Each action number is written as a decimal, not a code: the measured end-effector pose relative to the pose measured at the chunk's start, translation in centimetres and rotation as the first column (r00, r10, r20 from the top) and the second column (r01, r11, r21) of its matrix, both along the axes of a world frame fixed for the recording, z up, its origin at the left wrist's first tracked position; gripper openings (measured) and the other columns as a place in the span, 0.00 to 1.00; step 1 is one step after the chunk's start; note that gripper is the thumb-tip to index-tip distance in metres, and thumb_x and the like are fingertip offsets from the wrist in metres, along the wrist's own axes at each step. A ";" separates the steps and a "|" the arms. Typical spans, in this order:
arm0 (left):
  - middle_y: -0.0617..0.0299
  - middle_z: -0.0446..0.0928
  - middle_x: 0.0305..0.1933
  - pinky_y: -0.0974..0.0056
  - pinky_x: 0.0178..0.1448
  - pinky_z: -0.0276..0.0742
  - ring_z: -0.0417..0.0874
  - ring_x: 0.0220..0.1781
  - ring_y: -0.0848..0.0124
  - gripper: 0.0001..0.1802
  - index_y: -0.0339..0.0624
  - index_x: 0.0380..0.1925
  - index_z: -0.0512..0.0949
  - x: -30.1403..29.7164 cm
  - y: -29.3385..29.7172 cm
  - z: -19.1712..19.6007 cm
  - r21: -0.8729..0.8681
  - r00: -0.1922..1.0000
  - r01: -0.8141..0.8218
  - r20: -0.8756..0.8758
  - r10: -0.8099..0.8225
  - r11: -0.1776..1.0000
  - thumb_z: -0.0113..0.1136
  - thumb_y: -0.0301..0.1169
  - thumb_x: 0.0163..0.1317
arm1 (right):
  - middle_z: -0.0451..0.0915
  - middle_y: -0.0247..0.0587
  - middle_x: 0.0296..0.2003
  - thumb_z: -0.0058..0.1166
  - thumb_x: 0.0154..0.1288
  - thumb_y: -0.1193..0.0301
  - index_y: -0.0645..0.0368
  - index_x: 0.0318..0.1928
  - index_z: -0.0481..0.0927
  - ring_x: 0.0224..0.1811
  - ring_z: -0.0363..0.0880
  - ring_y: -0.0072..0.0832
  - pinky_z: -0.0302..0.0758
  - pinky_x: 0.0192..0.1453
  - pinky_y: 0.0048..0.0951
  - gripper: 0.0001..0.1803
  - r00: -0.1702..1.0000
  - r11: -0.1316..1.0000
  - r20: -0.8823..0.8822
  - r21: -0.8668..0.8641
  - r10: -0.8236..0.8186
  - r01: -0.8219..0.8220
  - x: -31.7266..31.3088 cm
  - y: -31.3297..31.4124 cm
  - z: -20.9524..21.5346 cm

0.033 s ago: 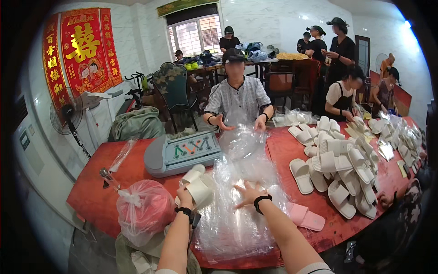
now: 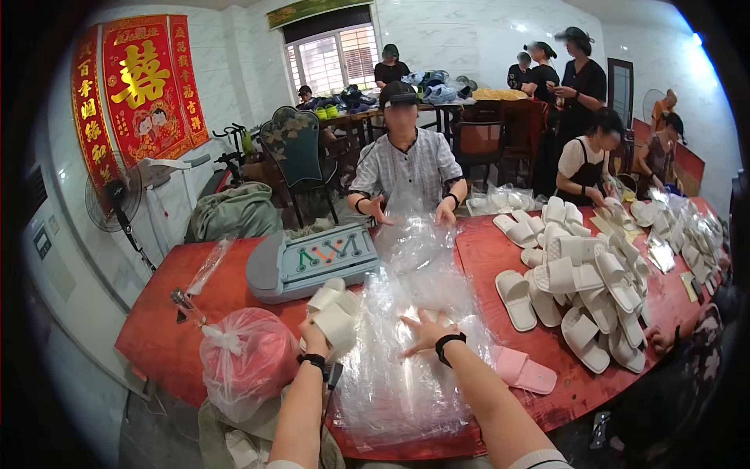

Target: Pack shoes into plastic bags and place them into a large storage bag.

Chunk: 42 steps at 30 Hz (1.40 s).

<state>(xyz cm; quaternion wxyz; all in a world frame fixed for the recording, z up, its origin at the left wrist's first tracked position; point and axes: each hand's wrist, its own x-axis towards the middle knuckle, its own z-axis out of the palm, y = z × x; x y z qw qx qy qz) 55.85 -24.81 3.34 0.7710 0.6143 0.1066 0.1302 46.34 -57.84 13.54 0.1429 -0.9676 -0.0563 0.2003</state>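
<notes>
Head | left hand gripping cream slippers | right hand spread on clear plastic

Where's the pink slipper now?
In the head view, right of centre, the pink slipper lies on the red table beside the clear plastic, near the white slippers.

Just behind our left hand we wear a snug black wristband; behind our right hand, a second black strap rings the wrist. Our forearms are bare up to whitish sleeves, the left cuff a mere sliver at the lower edge, the right cuff showing more broadly.
</notes>
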 end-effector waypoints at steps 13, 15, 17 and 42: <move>0.62 0.82 0.38 0.68 0.41 0.76 0.83 0.39 0.73 0.08 0.40 0.34 0.81 -2.4 -6.6 16.1 0.087 0.834 -0.124 0.548 0.057 0.988 0.53 0.29 0.66 | 0.36 0.35 0.78 0.70 0.40 0.36 0.16 0.74 0.47 0.76 0.28 0.68 0.49 0.64 0.83 0.61 1.000 0.999 -0.005 -0.051 -0.009 0.009 0.0 -0.3 -0.7; 0.59 0.84 0.41 0.64 0.45 0.75 0.84 0.40 0.69 0.08 0.41 0.36 0.82 -2.3 -9.3 16.0 0.599 0.784 -0.287 0.595 -0.176 0.747 0.53 0.27 0.62 | 0.36 0.35 0.78 0.70 0.40 0.36 0.16 0.73 0.48 0.76 0.28 0.68 0.50 0.63 0.83 0.60 1.000 0.998 -0.001 -0.056 -0.016 0.016 -0.1 -0.4 -0.6; 0.54 0.84 0.44 0.57 0.59 0.69 0.83 0.50 0.59 0.12 0.40 0.40 0.81 -2.6 -12.4 14.3 0.807 0.845 -0.300 0.473 -0.252 0.508 0.51 0.23 0.59 | 0.37 0.35 0.78 0.69 0.40 0.36 0.17 0.73 0.50 0.76 0.29 0.69 0.50 0.63 0.84 0.59 0.999 0.997 0.000 -0.064 -0.034 0.034 -0.3 -0.9 -0.3; 0.51 0.54 0.77 0.35 0.74 0.51 0.51 0.78 0.45 0.42 0.59 0.72 0.60 -25.2 -14.5 12.4 0.986 0.443 0.044 -0.162 -0.882 -0.159 0.62 0.55 0.59 | 0.80 0.51 0.43 0.51 0.52 0.82 0.62 0.40 0.82 0.44 0.78 0.53 0.76 0.49 0.44 0.14 0.600 0.900 0.682 0.402 -0.418 0.170 -14.2 -18.8 2.0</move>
